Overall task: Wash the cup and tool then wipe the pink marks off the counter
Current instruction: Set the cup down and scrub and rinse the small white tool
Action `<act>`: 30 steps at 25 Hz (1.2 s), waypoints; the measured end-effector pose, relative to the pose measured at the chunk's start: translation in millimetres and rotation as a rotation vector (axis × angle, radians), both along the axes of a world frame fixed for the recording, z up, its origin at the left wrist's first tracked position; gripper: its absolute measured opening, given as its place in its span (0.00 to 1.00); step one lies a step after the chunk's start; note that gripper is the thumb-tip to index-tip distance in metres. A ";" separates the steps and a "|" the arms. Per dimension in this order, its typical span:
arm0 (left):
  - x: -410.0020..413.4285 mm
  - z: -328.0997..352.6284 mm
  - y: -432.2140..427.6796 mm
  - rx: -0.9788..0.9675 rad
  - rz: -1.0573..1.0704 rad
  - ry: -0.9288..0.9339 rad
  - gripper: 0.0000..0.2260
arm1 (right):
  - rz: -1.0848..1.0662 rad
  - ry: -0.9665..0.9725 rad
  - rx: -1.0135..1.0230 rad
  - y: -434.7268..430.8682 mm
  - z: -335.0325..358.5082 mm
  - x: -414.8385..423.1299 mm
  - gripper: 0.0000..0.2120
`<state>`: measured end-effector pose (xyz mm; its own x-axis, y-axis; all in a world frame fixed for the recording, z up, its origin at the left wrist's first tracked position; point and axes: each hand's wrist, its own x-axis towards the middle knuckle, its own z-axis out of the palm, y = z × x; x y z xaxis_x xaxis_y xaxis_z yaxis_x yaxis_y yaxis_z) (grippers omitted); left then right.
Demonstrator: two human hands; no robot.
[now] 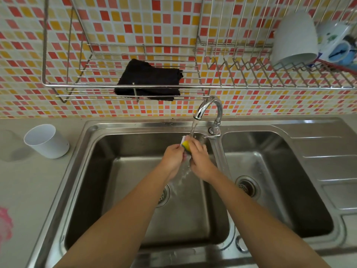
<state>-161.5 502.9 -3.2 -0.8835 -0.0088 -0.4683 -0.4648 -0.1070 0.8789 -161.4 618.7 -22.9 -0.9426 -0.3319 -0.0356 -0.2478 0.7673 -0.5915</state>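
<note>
Both hands are over the left sink basin (119,171), under running water from the tap (209,109). My left hand (172,155) pinches a small white tool (183,140), of which only the tip shows. My right hand (199,157) grips a yellow and green sponge (186,146) against that tool. A white cup (46,141) stands tilted on the counter left of the sink. Pink marks (4,223) stain the counter at the far left edge.
A black cloth (148,80) lies on the wire rack above the sink. A grey cup (295,37) and a patterned mug (336,43) sit upturned on the dish rack at top right. The right basin (274,182) and draining board (328,161) lie to the right.
</note>
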 end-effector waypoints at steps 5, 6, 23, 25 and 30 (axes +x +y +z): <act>2.1 -6.0 6.0 -0.194 -0.130 0.133 0.08 | -0.204 -0.324 -0.538 11.4 2.0 -5.5 0.20; 3.8 -6.7 6.1 -0.256 -0.162 0.162 0.09 | -0.288 -0.448 -0.669 11.4 2.8 -8.9 0.18; -2.8 -0.6 8.1 -0.138 0.016 0.177 0.07 | -0.118 -0.346 -0.680 15.9 19.7 -15.5 0.14; -2.5 5.7 8.8 0.109 -0.033 0.083 0.08 | -0.061 -0.156 -0.470 21.5 15.1 -19.2 0.16; -3.4 21.1 3.9 0.495 -0.059 -0.083 0.09 | 0.157 0.244 -0.145 46.0 2.0 -22.8 0.22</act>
<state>-165.0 506.8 17.9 -0.8355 0.2807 -0.4724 -0.5487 -0.4727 0.6896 -184.2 664.6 -20.9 -0.8545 -0.4586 0.2439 -0.5043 0.6204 -0.6007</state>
